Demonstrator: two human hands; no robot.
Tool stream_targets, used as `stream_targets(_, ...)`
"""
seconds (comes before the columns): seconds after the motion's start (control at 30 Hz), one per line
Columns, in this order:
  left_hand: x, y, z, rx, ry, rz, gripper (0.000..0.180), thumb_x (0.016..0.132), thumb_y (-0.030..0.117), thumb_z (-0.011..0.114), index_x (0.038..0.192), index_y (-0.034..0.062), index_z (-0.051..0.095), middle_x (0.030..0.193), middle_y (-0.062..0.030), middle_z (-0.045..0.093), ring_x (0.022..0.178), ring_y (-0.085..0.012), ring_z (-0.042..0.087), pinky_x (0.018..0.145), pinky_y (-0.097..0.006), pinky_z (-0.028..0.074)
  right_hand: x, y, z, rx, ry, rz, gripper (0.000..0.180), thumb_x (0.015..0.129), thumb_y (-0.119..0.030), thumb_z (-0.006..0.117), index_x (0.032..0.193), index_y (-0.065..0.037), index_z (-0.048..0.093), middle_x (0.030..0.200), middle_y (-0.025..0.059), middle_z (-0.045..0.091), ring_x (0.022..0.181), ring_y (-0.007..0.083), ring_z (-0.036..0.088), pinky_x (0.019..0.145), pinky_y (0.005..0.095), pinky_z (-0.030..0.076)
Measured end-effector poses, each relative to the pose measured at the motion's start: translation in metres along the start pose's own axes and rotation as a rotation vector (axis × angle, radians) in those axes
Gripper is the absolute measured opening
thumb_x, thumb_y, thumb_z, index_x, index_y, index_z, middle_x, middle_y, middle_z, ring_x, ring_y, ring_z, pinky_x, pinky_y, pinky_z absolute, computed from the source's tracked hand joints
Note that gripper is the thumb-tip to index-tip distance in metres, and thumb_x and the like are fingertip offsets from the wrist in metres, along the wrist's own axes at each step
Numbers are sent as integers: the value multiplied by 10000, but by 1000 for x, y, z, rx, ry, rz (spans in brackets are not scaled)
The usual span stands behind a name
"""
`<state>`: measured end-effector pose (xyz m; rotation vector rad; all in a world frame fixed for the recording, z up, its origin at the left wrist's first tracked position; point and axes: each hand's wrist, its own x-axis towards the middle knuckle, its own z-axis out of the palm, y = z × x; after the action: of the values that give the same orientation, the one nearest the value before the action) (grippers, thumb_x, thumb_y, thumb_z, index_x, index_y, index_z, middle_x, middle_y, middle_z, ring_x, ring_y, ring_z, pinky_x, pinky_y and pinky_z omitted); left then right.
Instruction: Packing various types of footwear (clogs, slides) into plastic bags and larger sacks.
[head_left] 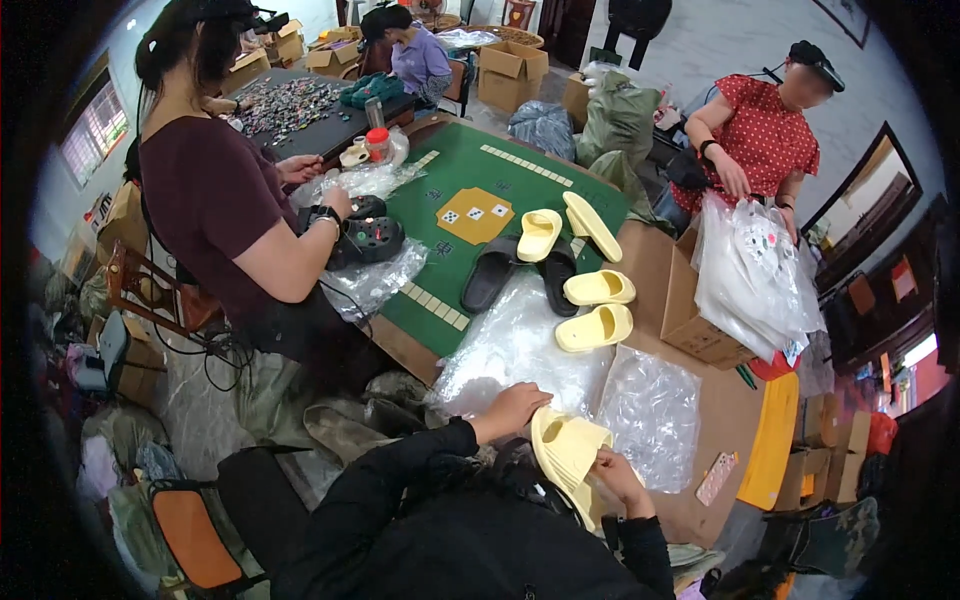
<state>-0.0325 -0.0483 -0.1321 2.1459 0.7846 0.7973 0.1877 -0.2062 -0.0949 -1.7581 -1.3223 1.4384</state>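
Close to my body, a pale yellow slide sandal point(570, 445) is tilted between my hands. My left hand point(512, 410) grips its rounded upper edge, fingertips on the rim. On its right side, my right hand point(620, 476) pinches the sandal near the strap; its fingertips are partly hidden. Ahead lie more yellow slide sandals, one point(594, 328) nearest me and another point(592, 226) farther off. A black slide sandal point(489, 275) rests beside them. Clear plastic bags lie under and around them, including a flat bag point(650, 415) right of my hands.
A green mat point(400, 285) with printed tiles covers much of the table. At left a person handles black clogs point(372, 240); at right another holds plastic bags point(750, 265) over a cardboard box point(690, 315). A phone-shaped patterned item point(716, 478) lies near the right edge.
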Motion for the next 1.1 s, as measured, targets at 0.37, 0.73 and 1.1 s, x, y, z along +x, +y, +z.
stream_targets(0.37, 12, 22, -6, 261, 84, 142, 234, 721, 181, 559, 929, 108, 637, 829, -79, 573, 773, -252, 553, 679, -340, 456, -1, 1, -4, -62, 130, -98, 113, 755, -26, 502, 852, 9, 548, 859, 36, 514, 779, 123, 473, 701, 257, 387)
stream_targets(0.73, 1, 44, 17, 280, 101, 166, 261, 709, 134, 525, 941, 129, 645, 1008, -60, 530, 1010, -256, 459, 877, -409, 340, 46, 9, 0, -93, 101, -116, 281, 835, -113, 548, 1083, 5, 491, 961, 31, 474, 874, 147, 467, 776, 270, 390)
stream_targets(1.1, 12, 65, -18, 229, 503, -44, 472, 796, 120, 505, 1262, 166, 443, 1320, -202, 359, 1197, -421, 333, 969, -481, 307, 54, -24, -12, 124, 168, -109, 418, 832, -91, 553, 1225, -2, 442, 1002, 66, 505, 912, 166, 476, 799, 274, 400)
